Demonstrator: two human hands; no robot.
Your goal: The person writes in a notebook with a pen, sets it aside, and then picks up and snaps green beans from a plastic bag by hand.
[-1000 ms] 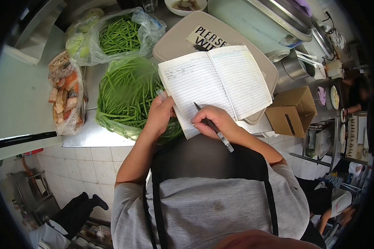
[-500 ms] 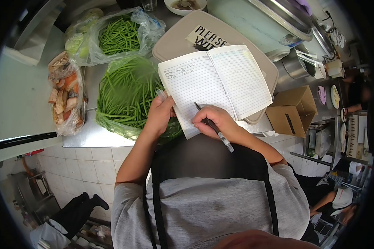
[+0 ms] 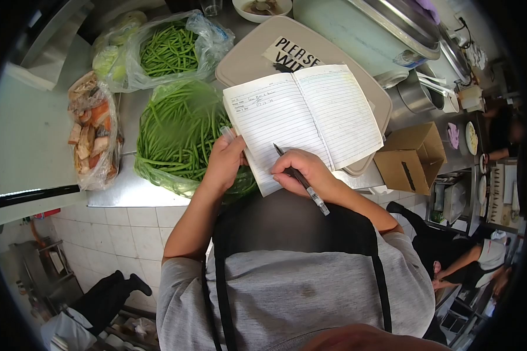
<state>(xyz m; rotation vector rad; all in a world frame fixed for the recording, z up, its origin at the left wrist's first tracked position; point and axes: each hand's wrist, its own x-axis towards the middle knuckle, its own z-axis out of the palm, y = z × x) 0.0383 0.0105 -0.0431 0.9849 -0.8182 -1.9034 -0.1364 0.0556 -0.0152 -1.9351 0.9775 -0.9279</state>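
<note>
An open lined notebook (image 3: 334,111) lies across my front, with a few handwritten lines at the top of its left page. My left hand (image 3: 223,161) grips the notebook's left edge. A small translucent piece (image 3: 226,133), perhaps a pen cap, pokes out by its fingers. My right hand (image 3: 307,172) rests on the lower left page, closed around a dark pen (image 3: 301,180). The pen's upper end points toward the page and its clear end toward my apron. Beside my left hand sits a plastic bag of green beans (image 3: 173,140).
Behind the notebook is a beige lid (image 3: 252,50) with a lettered label. A second bag of beans (image 3: 168,50) and a bag of orange and brown chunks (image 3: 91,134) lie left. At right stands a cardboard box (image 3: 413,155). Other people (image 3: 462,257) are at lower right and lower left.
My hands, the pen and the notebook have hardly moved. The person at the lower right has shifted, and a leg and shoe now show there.
</note>
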